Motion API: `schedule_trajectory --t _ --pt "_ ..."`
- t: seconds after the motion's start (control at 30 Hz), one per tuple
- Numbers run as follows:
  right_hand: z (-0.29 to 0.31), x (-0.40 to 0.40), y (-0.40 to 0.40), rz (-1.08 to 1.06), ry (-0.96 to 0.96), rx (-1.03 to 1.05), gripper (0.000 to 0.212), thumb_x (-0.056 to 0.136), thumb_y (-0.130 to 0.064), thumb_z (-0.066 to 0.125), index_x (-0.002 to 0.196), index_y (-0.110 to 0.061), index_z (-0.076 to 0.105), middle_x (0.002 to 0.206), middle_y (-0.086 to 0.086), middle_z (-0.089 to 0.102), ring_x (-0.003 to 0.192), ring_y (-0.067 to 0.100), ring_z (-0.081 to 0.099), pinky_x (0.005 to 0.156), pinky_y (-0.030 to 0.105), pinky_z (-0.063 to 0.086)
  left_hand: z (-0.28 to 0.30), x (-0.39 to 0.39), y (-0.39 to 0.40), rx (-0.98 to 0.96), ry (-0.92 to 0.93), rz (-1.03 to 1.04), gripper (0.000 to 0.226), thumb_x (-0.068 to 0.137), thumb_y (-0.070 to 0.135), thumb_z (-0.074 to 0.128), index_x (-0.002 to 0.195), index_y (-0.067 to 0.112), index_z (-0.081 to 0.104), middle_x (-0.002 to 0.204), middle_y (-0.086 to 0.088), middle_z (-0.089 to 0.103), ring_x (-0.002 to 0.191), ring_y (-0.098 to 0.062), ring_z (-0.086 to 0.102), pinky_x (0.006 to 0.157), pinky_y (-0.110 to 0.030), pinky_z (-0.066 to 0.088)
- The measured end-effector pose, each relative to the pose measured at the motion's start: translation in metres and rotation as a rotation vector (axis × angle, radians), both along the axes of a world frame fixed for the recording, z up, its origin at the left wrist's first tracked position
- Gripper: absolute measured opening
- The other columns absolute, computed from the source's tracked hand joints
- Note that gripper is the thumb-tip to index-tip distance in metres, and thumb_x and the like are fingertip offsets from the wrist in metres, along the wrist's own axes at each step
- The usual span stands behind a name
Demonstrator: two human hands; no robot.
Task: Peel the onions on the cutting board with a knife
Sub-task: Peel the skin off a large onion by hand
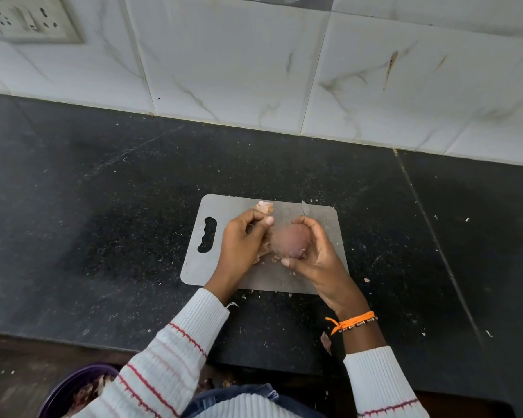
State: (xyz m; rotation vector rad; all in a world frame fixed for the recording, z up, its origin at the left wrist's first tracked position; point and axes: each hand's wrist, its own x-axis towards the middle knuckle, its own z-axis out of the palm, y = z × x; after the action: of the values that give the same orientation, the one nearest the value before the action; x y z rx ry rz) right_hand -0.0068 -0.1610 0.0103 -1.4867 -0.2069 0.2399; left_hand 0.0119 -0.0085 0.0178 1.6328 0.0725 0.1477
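Fingers around reddish, blurred onion

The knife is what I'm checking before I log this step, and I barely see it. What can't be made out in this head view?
- Knife: only a blade tip shows above the right hand; the handle and grip are hidden behind it.
- Onion: motion-blurred, so the remaining skin is unclear.
- Purple bowl: cut off by the bottom edge and covered by the left sleeve.
- Left hand: holds peel; fingertips hidden.
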Motion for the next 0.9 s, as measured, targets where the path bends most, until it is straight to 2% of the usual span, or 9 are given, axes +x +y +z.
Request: schedule_trajectory --t 0.07,0.13,0.2,0.3,0.4,0.53,0.63,0.77,0.9 --pt "0.002 0.001 0.0 -0.015 0.003 -0.003 0.062 0.072 0.008 0.07 0.12 -0.023 0.048 0.12 0.005 0.053 0.108 0.013 0.059 0.087 0.024 0.049 0.004 -0.001 0.002 -0.047 -0.028 -0.128 0.008 0.083 0.009 0.067 0.086 0.016 0.067 0.081 0.004 0.065 0.072 -0.004 0.06 0.068 -0.022 0.052" --pt "0.001 0.002 0.0 -0.016 0.008 -0.012 0.061 0.074 0.013 0.069 0.119 -0.022 0.048 0.12 0.007 0.055 0.108 0.012 0.06 0.085 0.023 0.05 0.003 -0.001 0.001 0.035 -0.033 -0.218 0.026 0.072 0.008 0.078 0.091 0.024 0.068 0.09 0.009 0.065 0.082 -0.005 0.063 0.075 -0.028 0.055" --pt "-0.001 0.002 0.0 -0.013 0.005 -0.044 0.061 0.074 0.012 0.069 0.119 -0.024 0.049 0.121 0.008 0.055 0.11 0.015 0.06 0.087 0.025 0.05 0.001 0.0 -0.001 0.095 -0.049 -0.178 0.025 0.068 0.01 0.081 0.081 0.028 0.069 0.082 0.012 0.065 0.081 -0.01 0.063 0.076 -0.034 0.054" --pt "-0.003 0.003 -0.001 -0.015 -0.01 -0.114 0.068 0.071 0.01 0.072 0.12 -0.03 0.047 0.123 0.005 0.052 0.113 0.017 0.058 0.089 0.027 0.05 -0.002 0.001 -0.005 0.034 -0.02 -0.09 0.021 0.075 0.01 0.076 0.065 0.026 0.066 0.065 0.013 0.062 0.066 -0.008 0.057 0.066 -0.035 0.049" --pt "-0.004 0.003 -0.001 -0.016 -0.016 -0.15 0.071 0.07 0.009 0.073 0.118 -0.035 0.045 0.123 0.004 0.05 0.112 0.015 0.057 0.091 0.028 0.051 -0.002 0.001 -0.006 0.014 -0.015 -0.059 0.014 0.08 0.007 0.071 0.07 0.015 0.066 0.063 0.008 0.063 0.059 -0.003 0.055 0.061 -0.028 0.049" --pt "-0.002 0.002 -0.001 0.038 -0.008 -0.147 0.065 0.064 0.002 0.072 0.111 -0.038 0.049 0.12 0.003 0.05 0.114 0.018 0.055 0.093 0.032 0.05 -0.009 0.005 -0.007 0.05 0.032 0.045 0.015 0.084 0.012 0.068 0.071 0.019 0.063 0.066 0.002 0.064 0.062 -0.01 0.057 0.063 -0.033 0.051" --pt "0.0 0.001 -0.001 0.054 -0.003 -0.073 0.064 0.065 0.006 0.067 0.113 -0.034 0.052 0.119 0.0 0.05 0.113 0.014 0.054 0.092 0.028 0.048 -0.013 0.007 -0.002 0.079 0.074 0.108 0.011 0.084 0.009 0.067 0.075 0.016 0.065 0.068 0.006 0.064 0.06 -0.003 0.056 0.063 -0.026 0.051" --pt "0.001 0.002 -0.003 0.015 0.036 0.019 0.071 0.072 0.013 0.06 0.127 -0.03 0.047 0.128 0.005 0.051 0.115 0.019 0.056 0.094 0.031 0.048 -0.011 0.006 0.003 0.087 0.046 0.048 0.023 0.09 0.002 0.057 0.096 0.019 0.07 0.099 0.008 0.069 0.093 -0.001 0.062 0.085 -0.019 0.05" --pt "0.001 0.002 0.001 -0.067 0.069 -0.004 0.065 0.077 0.018 0.057 0.121 -0.028 0.042 0.118 0.0 0.057 0.106 0.017 0.061 0.087 0.03 0.052 0.0 0.005 0.001 -0.04 0.066 -0.141 0.016 0.088 0.023 0.063 0.101 0.029 0.07 0.107 0.008 0.069 0.101 -0.007 0.063 0.088 -0.027 0.05"
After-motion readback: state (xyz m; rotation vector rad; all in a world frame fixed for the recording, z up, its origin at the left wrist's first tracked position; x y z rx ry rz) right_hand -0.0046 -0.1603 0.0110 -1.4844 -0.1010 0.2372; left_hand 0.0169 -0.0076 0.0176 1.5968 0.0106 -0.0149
